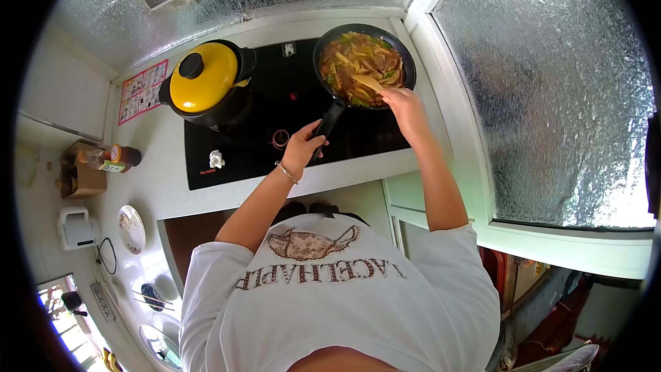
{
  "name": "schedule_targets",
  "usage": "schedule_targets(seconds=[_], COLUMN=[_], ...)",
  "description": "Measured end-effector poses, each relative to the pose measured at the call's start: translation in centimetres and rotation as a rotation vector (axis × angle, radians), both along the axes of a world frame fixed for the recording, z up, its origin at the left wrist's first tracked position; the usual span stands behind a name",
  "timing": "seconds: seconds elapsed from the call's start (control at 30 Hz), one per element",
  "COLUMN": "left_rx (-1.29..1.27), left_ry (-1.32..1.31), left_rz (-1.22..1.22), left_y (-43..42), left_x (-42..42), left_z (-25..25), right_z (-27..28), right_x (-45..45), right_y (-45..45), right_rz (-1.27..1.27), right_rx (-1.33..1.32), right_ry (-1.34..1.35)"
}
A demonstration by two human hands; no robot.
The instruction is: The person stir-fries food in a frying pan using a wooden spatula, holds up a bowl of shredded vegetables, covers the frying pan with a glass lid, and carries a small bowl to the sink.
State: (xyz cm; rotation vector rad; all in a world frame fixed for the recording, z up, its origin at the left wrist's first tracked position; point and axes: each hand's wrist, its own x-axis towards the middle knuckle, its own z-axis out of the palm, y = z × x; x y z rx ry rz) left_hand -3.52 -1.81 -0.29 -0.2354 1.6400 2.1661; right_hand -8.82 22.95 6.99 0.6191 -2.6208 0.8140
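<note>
My left grip (303, 150) is closed around the pan's handle (329, 124); the food (359, 62) lies ahead, beyond it.

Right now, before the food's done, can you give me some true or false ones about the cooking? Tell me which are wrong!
1. The left hand holds the handle of the pan. True.
2. The pot has a blue lid. False: its lid is yellow.
3. The right hand holds a spatula. True.
4. The pan is covered. False: it is open, and you can see the food inside.
5. The pot is on the left of the pan. True.
</note>
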Motion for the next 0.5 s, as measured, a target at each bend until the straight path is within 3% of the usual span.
schedule_targets(seconds=[0.13, 0.17, 0.23, 0.33, 0.43, 0.5], left_rx=[0.003, -0.003, -0.002, 0.012, 0.010, 0.004], left_ry=[0.012, 0.011, 0.015, 0.014, 0.001, 0.003], left_rz=[-0.002, 0.007, 0.013, 0.025, 0.022, 0.018], left_y=[0.0, 0.0, 0.0, 0.1, 0.1, 0.1], left_x=[-0.2, -0.2, 0.0, -0.1, 0.0, -0.1], left_z=[-0.8, -0.8, -0.7, -0.4, -0.3, -0.3], right_z=[1.6, -2.5, -2.2, 0.1, 0.0, -1.0], right_x=[-0.8, -2.8, -1.9, -0.1, -1.8, -3.5], right_y=[-2.1, -2.3, -2.8, -2.4, -1.0, -0.5], right_rz=[0.069, 0.153, 0.169, 0.111, 0.040, -0.010], right_rx=[-0.017, -0.052, 0.022, -0.025, -0.004, -0.052], right_ry=[0.008, -0.069, -0.090, -0.119, 0.026, -0.035])
